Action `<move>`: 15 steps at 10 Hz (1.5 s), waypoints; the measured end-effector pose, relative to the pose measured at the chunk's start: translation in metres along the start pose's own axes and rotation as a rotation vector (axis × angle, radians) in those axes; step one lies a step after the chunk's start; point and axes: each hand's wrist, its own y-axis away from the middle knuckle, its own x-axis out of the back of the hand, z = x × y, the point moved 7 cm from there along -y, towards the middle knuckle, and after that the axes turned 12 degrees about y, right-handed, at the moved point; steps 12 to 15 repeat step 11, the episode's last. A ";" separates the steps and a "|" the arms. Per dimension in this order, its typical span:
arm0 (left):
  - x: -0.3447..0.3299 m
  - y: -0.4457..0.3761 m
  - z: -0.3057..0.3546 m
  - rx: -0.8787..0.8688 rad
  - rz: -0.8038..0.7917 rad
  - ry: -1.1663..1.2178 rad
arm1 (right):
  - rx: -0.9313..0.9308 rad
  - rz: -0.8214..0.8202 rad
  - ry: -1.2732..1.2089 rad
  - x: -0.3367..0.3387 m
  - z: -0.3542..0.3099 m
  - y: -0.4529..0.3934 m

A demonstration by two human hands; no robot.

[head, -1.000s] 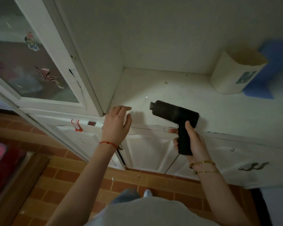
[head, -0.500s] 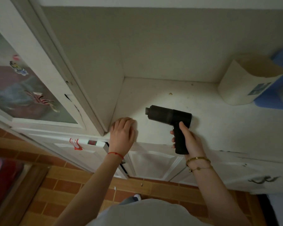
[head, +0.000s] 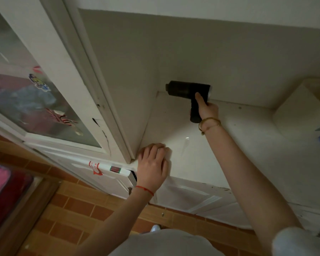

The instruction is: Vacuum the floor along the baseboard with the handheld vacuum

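One handheld vacuum (head: 187,90), black and pistol-shaped, is seen just above the centre of the frame, and two hands are in view. The vacuum's grip is enclosed by the right hand (head: 207,107), with the fingers wrapped around the handle and one finger laid up against the body; the barrel is carried above that hand and is pointed toward the left of the frame, close to the back corner of a white counter (head: 238,145), where the surface meets the wall. The left hand (head: 152,167) is laid flat, palm down and fingers together, on the counter's front edge at lower centre, with nothing held. One red string is worn on the left wrist and two gold bangles (head: 209,123) on the right. Several stickers are seen on the glass cabinet door (head: 35,100) at the left; their writing cannot be read. Two red-marked labels are stuck on the lower cabinet edge, also illegible. Brick-patterned floor tiles (head: 76,206) are visible at lower left.
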 end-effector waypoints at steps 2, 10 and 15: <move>-0.002 -0.001 -0.002 0.027 -0.030 -0.002 | -0.018 0.026 0.169 -0.041 -0.003 -0.041; 0.000 0.000 0.000 -0.026 -0.006 0.002 | 0.344 0.176 1.243 -0.041 -0.028 -0.045; 0.000 -0.001 0.000 0.012 -0.028 0.022 | 0.331 0.197 1.145 -0.028 -0.020 -0.036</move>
